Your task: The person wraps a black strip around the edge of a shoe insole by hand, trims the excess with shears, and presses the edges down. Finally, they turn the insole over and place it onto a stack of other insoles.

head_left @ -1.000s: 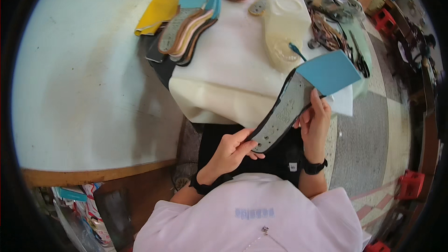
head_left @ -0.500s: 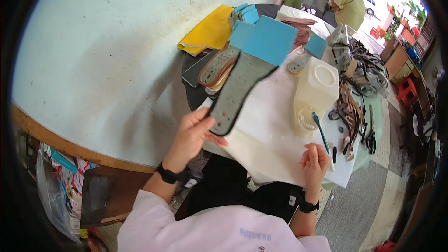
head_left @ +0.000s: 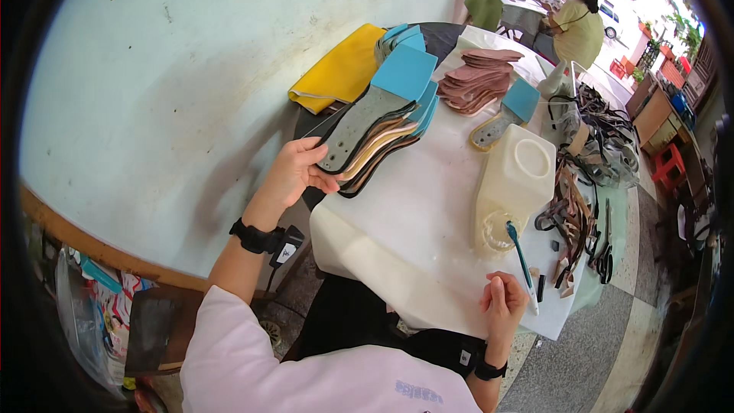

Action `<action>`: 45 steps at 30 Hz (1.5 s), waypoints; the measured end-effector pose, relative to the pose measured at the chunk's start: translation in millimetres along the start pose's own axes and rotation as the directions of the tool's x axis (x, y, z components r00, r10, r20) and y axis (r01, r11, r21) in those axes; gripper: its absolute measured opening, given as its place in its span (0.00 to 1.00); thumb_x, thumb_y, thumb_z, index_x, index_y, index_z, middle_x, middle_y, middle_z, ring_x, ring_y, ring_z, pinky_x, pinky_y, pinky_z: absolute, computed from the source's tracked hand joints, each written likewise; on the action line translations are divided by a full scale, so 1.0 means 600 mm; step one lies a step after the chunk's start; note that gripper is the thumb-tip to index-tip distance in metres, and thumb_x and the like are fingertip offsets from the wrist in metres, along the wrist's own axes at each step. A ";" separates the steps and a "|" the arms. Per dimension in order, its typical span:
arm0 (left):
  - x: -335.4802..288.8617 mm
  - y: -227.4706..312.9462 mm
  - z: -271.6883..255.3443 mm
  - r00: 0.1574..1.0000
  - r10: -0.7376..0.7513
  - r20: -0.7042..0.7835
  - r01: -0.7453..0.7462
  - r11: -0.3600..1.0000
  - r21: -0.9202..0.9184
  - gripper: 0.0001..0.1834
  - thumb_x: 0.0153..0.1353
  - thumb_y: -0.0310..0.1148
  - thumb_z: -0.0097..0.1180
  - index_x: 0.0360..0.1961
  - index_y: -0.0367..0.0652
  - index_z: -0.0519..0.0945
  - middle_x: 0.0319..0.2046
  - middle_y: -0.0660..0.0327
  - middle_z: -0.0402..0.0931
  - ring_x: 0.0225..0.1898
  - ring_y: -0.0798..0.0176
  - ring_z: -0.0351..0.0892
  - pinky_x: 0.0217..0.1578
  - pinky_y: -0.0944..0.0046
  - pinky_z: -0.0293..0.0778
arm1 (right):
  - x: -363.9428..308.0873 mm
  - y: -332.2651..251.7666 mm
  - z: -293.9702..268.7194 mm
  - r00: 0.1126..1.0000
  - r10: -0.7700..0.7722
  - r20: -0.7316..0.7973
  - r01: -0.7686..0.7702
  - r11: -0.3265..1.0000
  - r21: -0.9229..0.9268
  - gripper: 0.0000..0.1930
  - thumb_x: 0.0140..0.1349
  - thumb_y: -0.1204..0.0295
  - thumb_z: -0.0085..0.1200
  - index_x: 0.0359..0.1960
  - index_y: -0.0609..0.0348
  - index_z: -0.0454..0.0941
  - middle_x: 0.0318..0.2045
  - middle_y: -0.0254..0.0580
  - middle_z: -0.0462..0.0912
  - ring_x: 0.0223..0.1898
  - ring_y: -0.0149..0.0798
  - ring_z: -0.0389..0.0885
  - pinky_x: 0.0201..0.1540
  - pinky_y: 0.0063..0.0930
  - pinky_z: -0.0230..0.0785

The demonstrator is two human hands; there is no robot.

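My left hand (head_left: 300,168) pinches the near end of a grey insole (head_left: 355,128) with a black edge and a blue far end. This insole lies over a fanned stack of similar insoles (head_left: 397,141) at the left of the table. Loosely closed, my right hand (head_left: 505,302) hovers by the table's front edge with nothing visible in its fingers. Just right of it, a teal-and-white brush (head_left: 520,256) leans from the cut mouth of a cloudy plastic jug (head_left: 520,164) lying on its side. A single insole with a blue end (head_left: 501,121) rests beyond the jug.
Pinkish-brown cut pieces (head_left: 478,80) are piled at the back. Yellow sheet material (head_left: 336,69) lies by the wall. Dark strips and scraps (head_left: 569,214) and black scissors (head_left: 604,252) line the right side. A person in yellow (head_left: 579,30) sits at a farther table.
My left hand has moved left and up, bringing the grey insole from over the table's middle onto the stack. The pink pile shows more fully. My right hand stays near the brush.
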State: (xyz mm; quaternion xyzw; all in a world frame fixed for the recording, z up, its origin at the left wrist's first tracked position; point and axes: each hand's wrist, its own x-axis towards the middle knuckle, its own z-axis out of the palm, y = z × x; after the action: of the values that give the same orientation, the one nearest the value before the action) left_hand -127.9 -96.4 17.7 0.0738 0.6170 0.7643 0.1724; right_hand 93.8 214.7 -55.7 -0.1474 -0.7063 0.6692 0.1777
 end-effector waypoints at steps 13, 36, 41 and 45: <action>-0.014 0.061 0.015 0.981 -0.118 -0.156 0.193 0.709 0.679 0.27 0.62 0.35 0.50 0.62 0.40 0.62 0.09 0.67 0.66 0.10 0.73 0.67 0.11 0.72 0.61 | 0.002 -0.003 0.004 0.999 -0.036 -0.016 0.035 0.998 -0.047 0.08 0.64 0.74 0.47 0.31 0.68 0.74 0.12 0.31 0.68 0.12 0.22 0.63 0.15 0.16 0.51; 0.016 0.003 0.063 0.938 0.323 0.122 -0.214 0.269 0.939 0.46 0.45 0.25 0.61 0.65 0.42 0.50 0.50 0.49 0.58 0.51 0.48 0.62 0.52 0.57 0.62 | -0.002 0.000 0.002 1.000 -0.011 -0.020 0.010 0.998 -0.063 0.07 0.63 0.77 0.47 0.30 0.69 0.73 0.11 0.30 0.66 0.12 0.21 0.61 0.15 0.16 0.49; 0.021 0.011 0.064 0.948 0.251 0.194 -0.249 0.209 0.946 0.48 0.46 0.32 0.65 0.65 0.39 0.48 0.48 0.45 0.56 0.50 0.43 0.61 0.49 0.53 0.65 | -0.002 0.014 0.003 0.998 -0.001 -0.058 -0.006 0.993 -0.122 0.07 0.63 0.76 0.47 0.29 0.67 0.72 0.11 0.30 0.66 0.11 0.21 0.60 0.14 0.16 0.48; 0.032 0.042 0.051 0.969 0.126 0.213 -0.244 0.340 0.908 0.51 0.48 0.41 0.66 0.66 0.38 0.47 0.53 0.44 0.57 0.55 0.45 0.60 0.54 0.55 0.61 | -0.004 0.020 -0.002 0.998 0.008 -0.062 -0.015 0.994 -0.106 0.07 0.63 0.75 0.47 0.29 0.67 0.72 0.10 0.30 0.66 0.11 0.21 0.60 0.14 0.16 0.48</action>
State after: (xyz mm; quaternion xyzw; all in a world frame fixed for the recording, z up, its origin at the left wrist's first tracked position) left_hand -140.0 -65.9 47.3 0.2673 0.9171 0.2924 0.0449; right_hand 96.0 215.8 -67.8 -0.1812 -0.7342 0.6270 0.1873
